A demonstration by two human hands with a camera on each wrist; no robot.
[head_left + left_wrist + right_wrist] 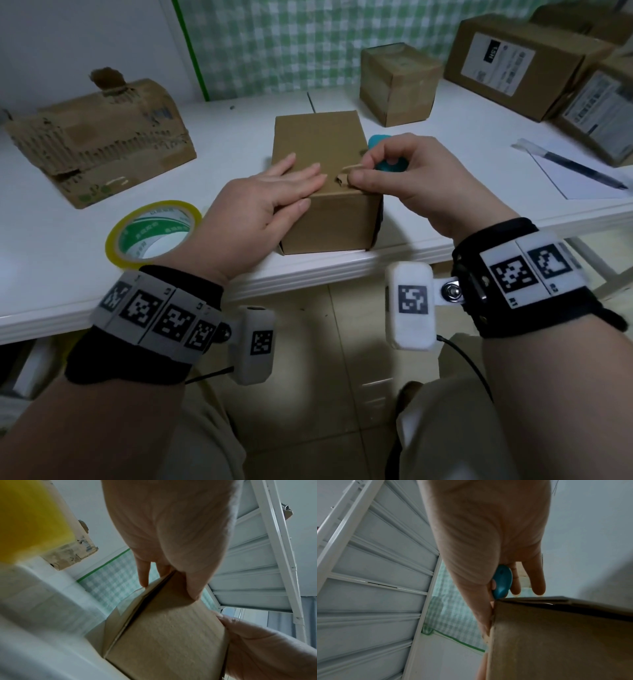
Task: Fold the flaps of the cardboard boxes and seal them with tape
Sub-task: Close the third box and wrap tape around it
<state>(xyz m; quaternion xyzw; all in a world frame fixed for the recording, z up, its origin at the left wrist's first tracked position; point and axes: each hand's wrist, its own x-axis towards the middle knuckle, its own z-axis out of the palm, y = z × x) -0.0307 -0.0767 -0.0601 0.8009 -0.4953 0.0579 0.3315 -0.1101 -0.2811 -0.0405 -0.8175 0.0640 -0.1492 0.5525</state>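
A small brown cardboard box [329, 219] stands at the white table's front edge, its top flaps folded down. My left hand [274, 192] lies flat on the top with straight fingers, thumb at the front edge; in the left wrist view the left hand [171, 527] presses on the box [164, 635]. My right hand [404, 174] grips a small teal cutter [390, 166] and pinches a thin tan strip at the top seam. The right wrist view shows the cutter [502, 582] held in the curled right hand [484, 527] just above the box [556, 635]. A yellow-edged tape roll [154, 233] lies left of the box.
A torn, crushed cardboard box [99, 137] sits at the left. One small taped box [399, 84] stands behind, and larger labelled boxes [524, 61] at the back right. A pen [582, 168] lies on a sheet of paper at the right. The table edge [308, 274] is just below the box.
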